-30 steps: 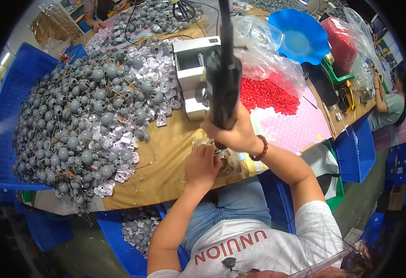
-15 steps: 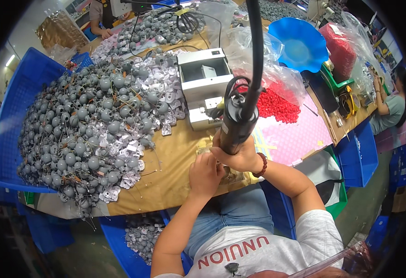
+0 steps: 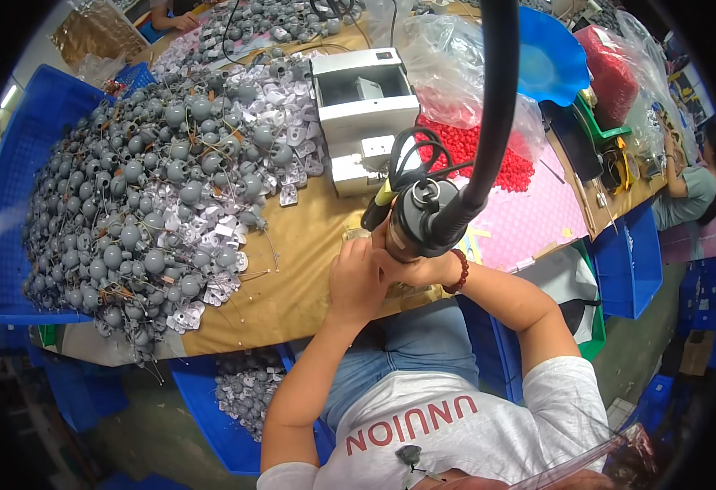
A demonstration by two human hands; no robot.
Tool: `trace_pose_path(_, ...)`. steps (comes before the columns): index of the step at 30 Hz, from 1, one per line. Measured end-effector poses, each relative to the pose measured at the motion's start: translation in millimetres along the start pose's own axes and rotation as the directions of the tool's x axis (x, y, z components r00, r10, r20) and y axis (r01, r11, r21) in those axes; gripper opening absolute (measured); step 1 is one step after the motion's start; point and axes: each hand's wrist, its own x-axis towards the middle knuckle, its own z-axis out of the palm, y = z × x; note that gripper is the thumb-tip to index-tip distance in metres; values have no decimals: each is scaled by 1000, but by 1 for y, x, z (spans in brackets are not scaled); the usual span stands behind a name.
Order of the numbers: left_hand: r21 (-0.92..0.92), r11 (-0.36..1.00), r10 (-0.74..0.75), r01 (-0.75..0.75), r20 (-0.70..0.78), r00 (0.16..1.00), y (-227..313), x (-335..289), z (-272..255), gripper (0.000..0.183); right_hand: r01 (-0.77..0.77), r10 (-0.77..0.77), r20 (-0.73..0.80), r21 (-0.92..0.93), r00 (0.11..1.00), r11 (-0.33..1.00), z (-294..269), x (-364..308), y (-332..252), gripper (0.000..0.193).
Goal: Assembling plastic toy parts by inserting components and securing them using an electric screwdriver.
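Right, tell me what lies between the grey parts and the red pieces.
In the head view, a white machine stands between the grey parts and the red pieces, with white parts along its left side.

Of the wearer's own hands there are two, one left hand point(image 3: 356, 279) and one right hand point(image 3: 426, 271), with one black corded tool point(image 3: 430, 216) and one beaded bracelet point(image 3: 459, 273). I count one white machine point(image 3: 371, 116), one blue bowl point(image 3: 550, 59) and one heap of red pieces point(image 3: 508, 170). The grey round parts point(image 3: 154, 261) are many; they overlap, so perhaps over one hundred. One co-worker point(image 3: 684, 193) is at right.
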Motion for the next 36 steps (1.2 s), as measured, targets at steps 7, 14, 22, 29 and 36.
trace_pose_path(7,22,1000,-11,11,2,1000,10,1,-6,21,-90,99,-41,183,994,979,-2,-5,-3,59)
trace_pose_path(14,-59,998,19,-22,-35,999,7,0,-5,17,-33,37,-59,67,998,997,2,-2,-20,64)
trace_pose_path(22,98,994,-44,49,-59,997,11,-4,-4,30,-146,252,-394,279,884,949,-19,23,-22,42)
trace_pose_path(29,21,999,33,-31,-126,991,14,-13,-2,31,-234,262,-589,126,764,964,-70,11,39,44)
trace_pose_path(36,52,998,47,-40,-132,990,11,-16,-2,30,-353,339,-113,-139,934,925,-19,-46,15,21)
